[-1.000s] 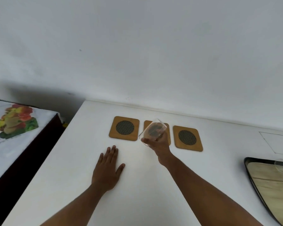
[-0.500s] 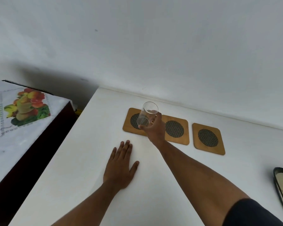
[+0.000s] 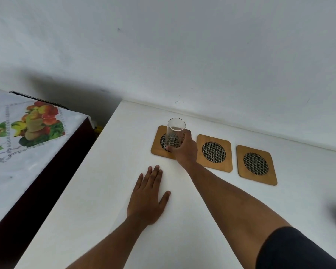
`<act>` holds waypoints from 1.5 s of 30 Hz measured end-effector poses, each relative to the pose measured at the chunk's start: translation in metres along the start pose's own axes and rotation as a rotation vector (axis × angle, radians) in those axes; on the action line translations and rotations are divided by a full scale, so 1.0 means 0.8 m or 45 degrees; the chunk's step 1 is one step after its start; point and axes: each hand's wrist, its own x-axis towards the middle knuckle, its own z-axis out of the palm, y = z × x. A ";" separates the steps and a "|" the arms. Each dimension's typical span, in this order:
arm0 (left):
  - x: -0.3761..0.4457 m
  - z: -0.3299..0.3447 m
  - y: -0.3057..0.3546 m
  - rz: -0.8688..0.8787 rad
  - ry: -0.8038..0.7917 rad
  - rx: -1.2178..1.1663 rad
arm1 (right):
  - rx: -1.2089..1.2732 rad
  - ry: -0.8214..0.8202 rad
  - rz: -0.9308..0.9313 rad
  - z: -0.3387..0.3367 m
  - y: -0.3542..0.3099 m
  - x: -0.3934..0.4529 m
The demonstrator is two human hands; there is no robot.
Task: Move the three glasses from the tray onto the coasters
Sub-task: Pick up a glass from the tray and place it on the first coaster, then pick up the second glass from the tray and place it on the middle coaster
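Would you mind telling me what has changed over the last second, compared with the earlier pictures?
The right hand carried the glass leftward from above the middle coaster to the left coaster, righting it from tilted to upright; whether it has touched down is unclear. The grip has not been released. The left hand stayed flat on the table, and the right coaster remains bare.

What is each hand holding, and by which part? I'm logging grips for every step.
The right hand has its grip around the lower part of the glass, over the leftmost coaster. The left hand lies flat, holding nothing.
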 end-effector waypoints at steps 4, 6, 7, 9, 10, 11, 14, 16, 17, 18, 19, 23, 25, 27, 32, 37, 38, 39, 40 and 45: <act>0.000 0.001 0.000 -0.013 -0.007 -0.009 | -0.070 -0.046 -0.003 -0.002 -0.006 0.007; 0.001 0.001 0.000 -0.015 -0.014 -0.002 | -0.086 -0.044 0.001 -0.002 -0.006 0.008; 0.001 0.001 0.000 -0.014 -0.016 -0.001 | -0.093 -0.043 0.001 -0.001 -0.006 0.008; 0.000 0.001 0.000 -0.014 -0.017 -0.002 | -0.105 -0.042 -0.002 -0.001 -0.006 0.006; 0.000 0.002 0.000 -0.013 -0.016 -0.002 | -0.106 -0.046 -0.004 -0.001 -0.006 0.006; 0.000 0.002 -0.001 -0.011 -0.014 -0.004 | -0.101 -0.053 -0.003 0.000 -0.006 0.005; -0.001 0.000 -0.002 -0.001 -0.026 -0.001 | -0.045 -0.094 0.002 -0.008 -0.009 -0.001; -0.001 0.000 -0.002 0.012 -0.045 0.016 | -0.019 -0.125 -0.008 -0.019 -0.009 -0.005; -0.001 0.000 -0.002 0.016 -0.053 0.023 | -0.009 -0.132 -0.011 -0.027 -0.008 -0.009; -0.002 0.000 -0.003 0.017 -0.061 0.029 | 0.003 -0.135 -0.014 -0.036 -0.007 -0.013; -0.002 0.000 -0.003 0.019 -0.069 0.033 | 0.016 -0.131 -0.012 -0.046 -0.003 -0.018; 0.003 -0.008 -0.001 0.035 -0.167 0.051 | 0.101 -0.088 -0.001 -0.092 0.019 -0.048; 0.005 -0.013 0.009 0.057 -0.178 0.063 | 0.137 -0.018 0.041 -0.116 0.036 -0.065; 0.004 -0.013 0.022 0.076 -0.172 0.058 | 0.228 0.033 0.107 -0.137 0.059 -0.083; -0.003 0.001 0.079 0.194 -0.210 0.027 | 0.325 0.207 0.252 -0.211 0.112 -0.125; -0.005 0.028 0.153 0.294 -0.225 0.007 | 0.379 0.395 0.434 -0.300 0.168 -0.151; -0.004 0.035 0.170 0.309 -0.227 -0.002 | 0.380 0.432 0.462 -0.319 0.181 -0.156; -0.004 0.042 0.188 0.322 -0.235 -0.007 | 0.380 0.467 0.497 -0.339 0.195 -0.160; -0.003 0.051 0.207 0.334 -0.240 -0.009 | 0.383 0.503 0.528 -0.360 0.211 -0.164; 0.000 0.090 0.291 0.362 -0.236 -0.036 | 0.406 0.736 0.655 -0.466 0.285 -0.183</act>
